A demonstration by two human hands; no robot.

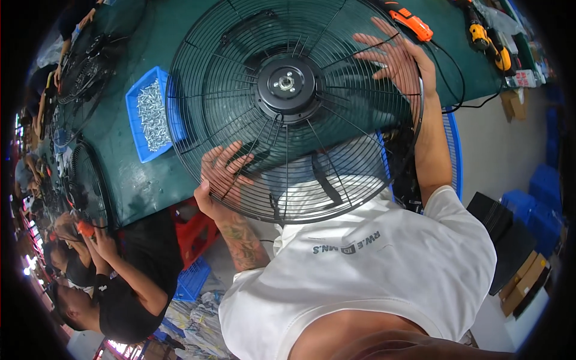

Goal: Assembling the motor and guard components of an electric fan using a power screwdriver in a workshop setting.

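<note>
A large round black wire fan guard [354,162] with a black motor [287,86] at its centre is tilted up over the edge of the green table, in front of my chest. My left hand [221,179] holds its near left rim, thumb outside and fingers seen through the wires. At the far right rim is my right hand [403,63], its spread fingers behind the wires and the rim in its grip. Small metal screws [151,116] fill a blue bin [135,129] just left of the guard.
An orange and black power tool [413,23] with a black cable lies behind my right hand. Yellow and black drills [480,33] sit at the far right of the green table [129,192]. A co-worker in black [135,288] handles another fan guard [90,183] on the left. A red stool [195,231] stands below.
</note>
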